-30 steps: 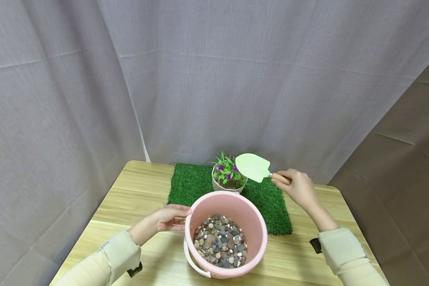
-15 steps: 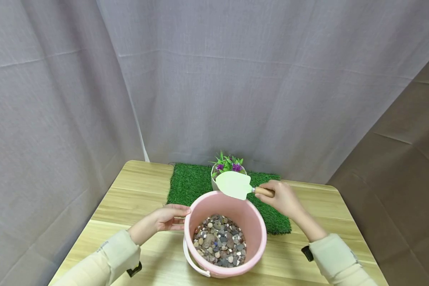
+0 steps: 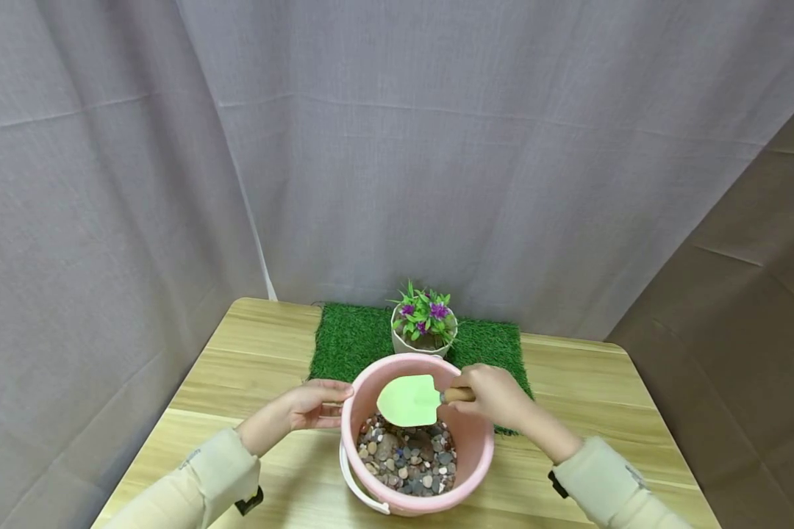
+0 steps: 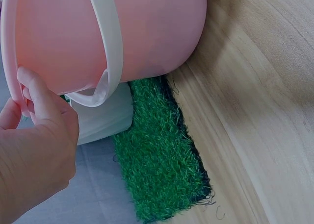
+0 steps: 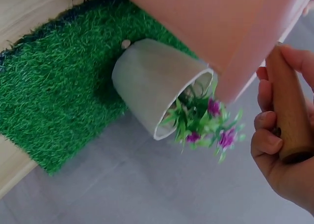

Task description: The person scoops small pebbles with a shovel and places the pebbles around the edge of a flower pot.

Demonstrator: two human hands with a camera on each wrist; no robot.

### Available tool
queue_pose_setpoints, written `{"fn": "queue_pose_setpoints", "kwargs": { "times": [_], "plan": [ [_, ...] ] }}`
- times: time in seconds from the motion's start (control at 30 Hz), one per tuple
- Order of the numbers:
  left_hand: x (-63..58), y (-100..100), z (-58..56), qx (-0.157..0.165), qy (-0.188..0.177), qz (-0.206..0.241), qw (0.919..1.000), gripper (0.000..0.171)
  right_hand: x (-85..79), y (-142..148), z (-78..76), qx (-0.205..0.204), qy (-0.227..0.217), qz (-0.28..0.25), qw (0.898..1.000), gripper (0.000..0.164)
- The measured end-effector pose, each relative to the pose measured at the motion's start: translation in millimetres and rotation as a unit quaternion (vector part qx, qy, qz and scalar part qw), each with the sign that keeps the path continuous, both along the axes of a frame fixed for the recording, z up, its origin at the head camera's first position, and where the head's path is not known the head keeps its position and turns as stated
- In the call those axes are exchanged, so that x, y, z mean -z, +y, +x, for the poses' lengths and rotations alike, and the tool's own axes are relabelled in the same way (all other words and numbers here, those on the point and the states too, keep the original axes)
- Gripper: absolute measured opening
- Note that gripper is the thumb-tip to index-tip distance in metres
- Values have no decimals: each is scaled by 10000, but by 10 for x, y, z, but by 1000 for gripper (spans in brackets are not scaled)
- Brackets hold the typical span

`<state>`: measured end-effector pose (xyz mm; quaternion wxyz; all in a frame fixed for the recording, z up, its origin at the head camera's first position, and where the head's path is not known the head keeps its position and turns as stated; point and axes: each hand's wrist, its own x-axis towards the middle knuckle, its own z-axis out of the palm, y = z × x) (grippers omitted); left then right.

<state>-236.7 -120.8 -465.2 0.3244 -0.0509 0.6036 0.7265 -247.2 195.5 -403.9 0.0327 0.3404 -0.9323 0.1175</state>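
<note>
A pink bucket (image 3: 483, 459) stands on the wooden table with several mixed pebbles (image 3: 403, 466) in its bottom. At its left side, my left hand (image 3: 314, 404) pinches the rim; the left wrist view shows thumb and fingers on either side of the rim's edge. My right hand (image 3: 496, 397) grips the wooden handle (image 5: 289, 104) of a garden trowel, fingers wrapped round it. The trowel's pale green blade (image 3: 410, 400) is inside the bucket mouth, above the pebbles, pointing left. Its blade hides some pebbles at the back.
Behind the bucket, a white pot (image 5: 149, 84) with green leaves and purple flowers (image 3: 426, 308) stands on an artificial grass mat (image 3: 351, 338). A small pebble (image 5: 126, 44) lies on the mat beside the pot. The bucket's white handle (image 3: 357, 485) hangs down on the left. Grey curtains enclose the table (image 3: 265, 345).
My right hand has brought the trowel left and down, from beside the flowerpot to inside the bucket. The left hand stays on the rim.
</note>
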Motion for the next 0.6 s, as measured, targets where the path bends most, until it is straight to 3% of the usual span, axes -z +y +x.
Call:
{"fn": "queue_pose_setpoints", "kwargs": {
  "times": [0.23,0.6],
  "plan": [
    [-20,2,2,-17,-36,27,10000,34,83,-98,26,-383,62,331,9987,42],
    [8,-4,-1,-62,-71,9,10000,32,120,-141,52,-793,405,861,9923,32]
  ]
}}
